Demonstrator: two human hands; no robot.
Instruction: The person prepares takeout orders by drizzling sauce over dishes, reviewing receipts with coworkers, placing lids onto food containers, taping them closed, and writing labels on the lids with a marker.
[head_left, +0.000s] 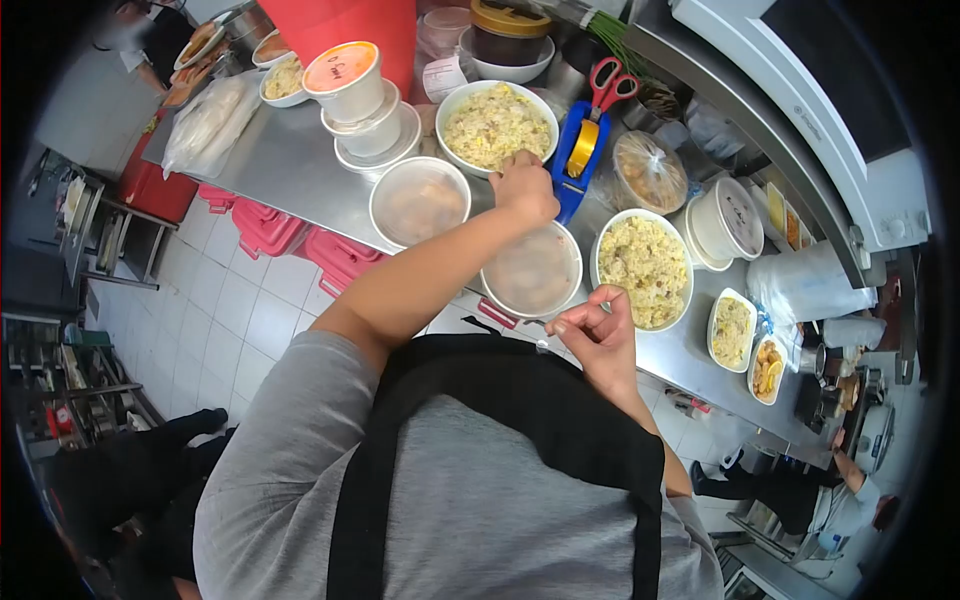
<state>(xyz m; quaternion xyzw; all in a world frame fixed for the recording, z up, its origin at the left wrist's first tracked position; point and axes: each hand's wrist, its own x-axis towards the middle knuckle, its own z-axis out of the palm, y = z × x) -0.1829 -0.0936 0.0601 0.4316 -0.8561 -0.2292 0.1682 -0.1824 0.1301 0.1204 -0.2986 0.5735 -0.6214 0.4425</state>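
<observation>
My left hand (525,188) reaches forward to the near right rim of a white bowl of fried rice (497,125). Its fingers are curled at the rim, and whether they grip the bowl or a bit of the food is hidden. My right hand (600,340) is held close to my body with thumb and finger pinched together; what lies between them is too small to name. Between my hands stands a round lidded tub (532,270) with a cloudy lid, and a similar tub (420,203) is left of it. A second bowl of fried rice (642,270) stands just beyond my right hand.
A blue tape dispenser (577,160) with red-handled scissors (611,84) stands ahead. Stacked white tubs (345,80) are at left, more (727,218) at right. Smaller dishes (732,330) line the steel counter (690,365). People (815,495) stand at the edges of view.
</observation>
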